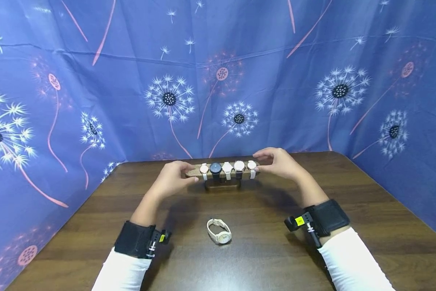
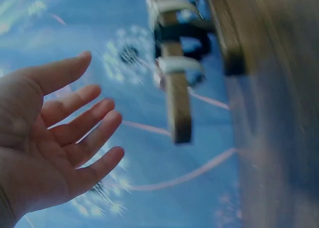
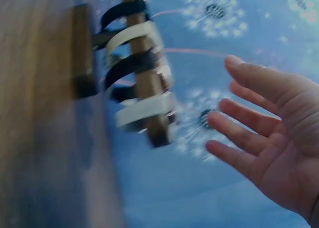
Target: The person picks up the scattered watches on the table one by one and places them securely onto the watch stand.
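Observation:
A wooden watch stand (image 1: 193,172) holds several wristwatches in a row, some on white straps and some on dark ones. At its left end is my left hand (image 1: 171,178), fingers spread and loosely bent. The left wrist view shows this hand (image 2: 65,123) apart from the bar's end (image 2: 179,113). My right hand (image 1: 278,163) is by the other end, beside a white-strapped watch (image 1: 252,165). In the right wrist view, that hand (image 3: 279,133) holds nothing, with a gap to the bar (image 3: 158,133). A cream-coloured wristwatch (image 1: 223,237) lies on the table in front of the stand.
The brown wooden table (image 1: 261,258) carries the stand near its back edge. A blue curtain (image 1: 127,81) with dandelion prints hangs behind and along both sides. Dark straps with small cameras (image 1: 292,223) sit on both wrists.

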Motion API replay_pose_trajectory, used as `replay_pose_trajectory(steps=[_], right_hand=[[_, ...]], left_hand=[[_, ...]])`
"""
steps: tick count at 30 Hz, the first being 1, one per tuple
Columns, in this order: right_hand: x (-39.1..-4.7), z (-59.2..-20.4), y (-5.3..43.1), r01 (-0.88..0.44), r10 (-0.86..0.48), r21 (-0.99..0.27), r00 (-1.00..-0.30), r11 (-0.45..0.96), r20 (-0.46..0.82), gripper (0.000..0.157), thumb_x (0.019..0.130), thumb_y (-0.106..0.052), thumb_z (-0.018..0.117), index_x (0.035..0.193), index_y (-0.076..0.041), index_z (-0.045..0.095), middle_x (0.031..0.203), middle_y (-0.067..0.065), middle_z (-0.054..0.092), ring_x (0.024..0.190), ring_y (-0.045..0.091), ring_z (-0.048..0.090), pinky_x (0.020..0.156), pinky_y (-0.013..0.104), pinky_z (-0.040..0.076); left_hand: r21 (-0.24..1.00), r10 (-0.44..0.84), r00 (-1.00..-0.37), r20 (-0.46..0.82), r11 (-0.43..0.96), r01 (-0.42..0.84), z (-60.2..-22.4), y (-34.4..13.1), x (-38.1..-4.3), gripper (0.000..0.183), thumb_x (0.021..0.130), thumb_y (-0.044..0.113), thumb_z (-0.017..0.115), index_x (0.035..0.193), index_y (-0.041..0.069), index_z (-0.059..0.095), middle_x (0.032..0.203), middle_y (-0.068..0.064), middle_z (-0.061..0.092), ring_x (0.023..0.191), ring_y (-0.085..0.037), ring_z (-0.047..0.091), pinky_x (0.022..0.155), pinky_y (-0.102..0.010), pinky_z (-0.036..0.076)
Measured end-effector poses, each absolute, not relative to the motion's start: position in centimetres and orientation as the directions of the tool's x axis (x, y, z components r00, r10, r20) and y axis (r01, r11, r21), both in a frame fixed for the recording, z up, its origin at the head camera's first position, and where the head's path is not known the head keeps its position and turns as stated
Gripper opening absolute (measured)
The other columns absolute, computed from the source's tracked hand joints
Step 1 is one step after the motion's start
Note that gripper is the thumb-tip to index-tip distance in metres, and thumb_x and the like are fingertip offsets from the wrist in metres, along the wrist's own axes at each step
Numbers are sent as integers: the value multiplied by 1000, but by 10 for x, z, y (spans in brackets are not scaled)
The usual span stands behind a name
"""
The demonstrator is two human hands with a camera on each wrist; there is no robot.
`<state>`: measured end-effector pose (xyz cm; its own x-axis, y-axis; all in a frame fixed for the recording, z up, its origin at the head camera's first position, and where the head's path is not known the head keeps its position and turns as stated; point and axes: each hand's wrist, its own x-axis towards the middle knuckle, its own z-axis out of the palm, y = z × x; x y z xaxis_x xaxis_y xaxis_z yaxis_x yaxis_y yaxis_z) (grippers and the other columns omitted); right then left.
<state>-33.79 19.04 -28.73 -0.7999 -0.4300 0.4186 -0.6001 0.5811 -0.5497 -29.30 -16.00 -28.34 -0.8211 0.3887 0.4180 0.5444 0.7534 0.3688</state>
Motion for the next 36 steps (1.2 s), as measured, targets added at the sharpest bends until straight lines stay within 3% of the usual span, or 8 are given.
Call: replay_pose_trajectory(steps=[6, 8, 12, 15, 20, 26, 31, 36], right_hand=[[-317, -265, 188, -657, -603, -517, -739, 549, 299, 37, 76, -26, 72, 107, -8, 63, 99, 7, 66, 90, 20, 61, 79, 38, 50], [-312, -260, 185, -665, -653, -512, -719, 544, 239, 35, 77, -27, 71, 105, -8, 63, 95, 4, 66, 86, 15, 61, 79, 35, 50], [-301, -256, 179, -672, -707, -494, -691, 551, 151, 34, 77, -27, 70, 105, -8, 63, 94, -1, 66, 84, 9, 60, 78, 31, 50], [-294, -254, 175, -687, -725, -471, -675, 553, 133, 35, 77, -27, 70, 105, -8, 63, 94, -1, 65, 83, 8, 59, 78, 31, 50], [-287, -252, 170, -689, -735, -473, -667, 549, 118, 34, 77, -26, 70, 105, -7, 62, 94, 0, 65, 83, 11, 60, 77, 31, 50], [-284, -253, 167, -677, -731, -473, -675, 564, 95, 35, 78, -27, 70, 106, -7, 62, 96, 0, 64, 83, 10, 59, 77, 31, 50], [-282, -254, 166, -681, -731, -461, -675, 569, 95, 36, 77, -27, 70, 106, -6, 62, 94, 0, 65, 82, 9, 59, 77, 31, 50], [-281, -255, 165, -702, -738, -436, -665, 563, 116, 36, 78, -30, 69, 106, -7, 63, 96, -1, 65, 83, 8, 59, 78, 31, 49]], left_hand=[[245, 716, -637, 286, 588, 771, -275, -134, -268, 25, 73, 18, 72, 98, 14, 66, 97, 1, 64, 91, -13, 57, 81, -32, 47], [248, 795, -571, 204, 522, 816, -275, -125, -261, 26, 72, 12, 71, 97, 14, 66, 95, 4, 64, 90, -11, 57, 81, -30, 47], [321, 861, -509, 15, 478, 818, -280, -109, -248, 26, 70, 8, 72, 95, 11, 67, 91, 2, 65, 83, -8, 59, 75, -21, 47], [294, 858, -505, -97, 509, 809, -287, -98, -240, 22, 68, 11, 76, 88, 11, 68, 84, 3, 66, 77, -6, 59, 70, -15, 45], [111, 840, -520, -152, 537, 836, -300, -88, -235, 15, 62, 13, 78, 70, 16, 65, 65, 14, 54, 62, 1, 47, 58, -12, 38], [27, 841, -518, -156, 528, 849, -310, -83, -232, 32, 64, 13, 77, 55, 18, 47, 52, 14, 34, 52, -2, 32, 47, -16, 28], [58, 847, -517, -126, 526, 848, -311, -84, -233, 27, 68, 13, 75, 56, 20, 51, 53, 17, 40, 52, 1, 36, 49, -14, 33], [224, 861, -508, -9, 497, 838, -305, -89, -237, 17, 71, 11, 73, 63, 18, 60, 59, 17, 50, 54, 4, 44, 52, -13, 40]])
